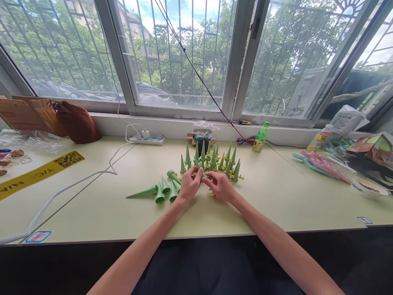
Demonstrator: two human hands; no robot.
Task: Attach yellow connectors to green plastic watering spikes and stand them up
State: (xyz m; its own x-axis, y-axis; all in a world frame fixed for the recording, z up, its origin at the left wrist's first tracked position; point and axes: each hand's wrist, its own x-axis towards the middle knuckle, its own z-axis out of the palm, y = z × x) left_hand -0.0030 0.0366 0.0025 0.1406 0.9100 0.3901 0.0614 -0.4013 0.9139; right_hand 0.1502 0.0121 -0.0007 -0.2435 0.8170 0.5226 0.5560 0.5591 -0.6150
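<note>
My left hand [189,184] is closed around a green plant watering spike [203,175], its fingertips near the spike's wide end. Against that same end, my right hand [221,186] has its thumb and fingers pinched together; what lies between them is too small and covered to make out. Just beyond both hands stands a cluster of green spikes [213,159], points up, with small yellow valves sticking out of their sides. Left of my left hand are several loose spikes [159,194] without visible valves, some upright on their open ends and some lying down. Yellow pieces [211,193] show partly beneath my right hand.
Behind the cluster is a small open box [202,141] with clear plastic. A green-capped bottle [260,137] stands back right. A white cable [115,164] runs across the left from a power strip [147,140]. Bags and a bowl [368,190] sit at the far right.
</note>
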